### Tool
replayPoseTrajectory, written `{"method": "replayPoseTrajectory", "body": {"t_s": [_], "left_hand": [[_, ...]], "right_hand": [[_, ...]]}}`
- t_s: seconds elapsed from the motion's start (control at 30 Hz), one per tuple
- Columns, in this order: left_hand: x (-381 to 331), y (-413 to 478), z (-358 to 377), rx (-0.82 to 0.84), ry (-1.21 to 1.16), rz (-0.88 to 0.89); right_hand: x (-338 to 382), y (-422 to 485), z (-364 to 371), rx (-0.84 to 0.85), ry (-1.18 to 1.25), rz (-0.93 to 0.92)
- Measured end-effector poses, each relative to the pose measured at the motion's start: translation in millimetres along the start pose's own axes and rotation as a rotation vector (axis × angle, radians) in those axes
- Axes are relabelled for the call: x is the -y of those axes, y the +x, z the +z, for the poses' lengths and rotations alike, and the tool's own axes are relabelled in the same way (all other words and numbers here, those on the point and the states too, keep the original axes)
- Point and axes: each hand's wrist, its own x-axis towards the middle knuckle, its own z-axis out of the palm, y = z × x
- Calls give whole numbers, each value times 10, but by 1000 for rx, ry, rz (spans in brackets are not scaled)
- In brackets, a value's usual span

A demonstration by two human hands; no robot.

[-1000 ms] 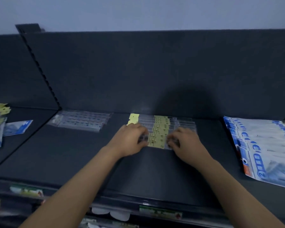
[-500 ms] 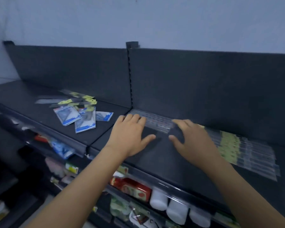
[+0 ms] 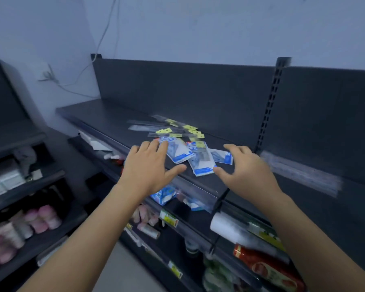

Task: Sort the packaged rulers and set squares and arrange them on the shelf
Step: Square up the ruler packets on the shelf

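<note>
Red bottle [image 3: 268, 268], pink tubes [image 3: 40, 218], wall cable [image 3: 105, 30]

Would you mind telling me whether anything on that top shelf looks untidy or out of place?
Yes. The blue-and-white packets and the clear yellow-tagged ruler packs lie in a loose heap, overlapping at mixed angles between both open hands. By contrast, the clear ruler packs on the right-hand section sit in one neat row.

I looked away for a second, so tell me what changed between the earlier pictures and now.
Both hands let go of the row of yellow-labelled rulers and moved left, as did the view. The left hand and right hand now hover open over the loose pile of blue-and-white packets, holding nothing. The clear ruler packs still lie flat on the shelf.
</note>
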Motion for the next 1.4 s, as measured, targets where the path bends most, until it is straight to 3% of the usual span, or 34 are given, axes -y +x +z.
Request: {"method": "replayPoseTrajectory", "body": {"t_s": [0.37,0.8,1.1,1.27,1.4], "left_hand": [[854,1072,745,120,-22,59],[1045,2503,1508,223,-220,320],[976,3168,1800,102,-255,580],[1074,3374,1898,75,-329,740],[1165,3453,1967,47,-381,856]], "right_hand": [[470,1308,812,99,2,88],[648,2281,1373,259,-27,246],[867,2418,1650,129,-77,414],[994,2480,1785,279,-144,625],[1077,2560,1790,313,-61,720]]}}
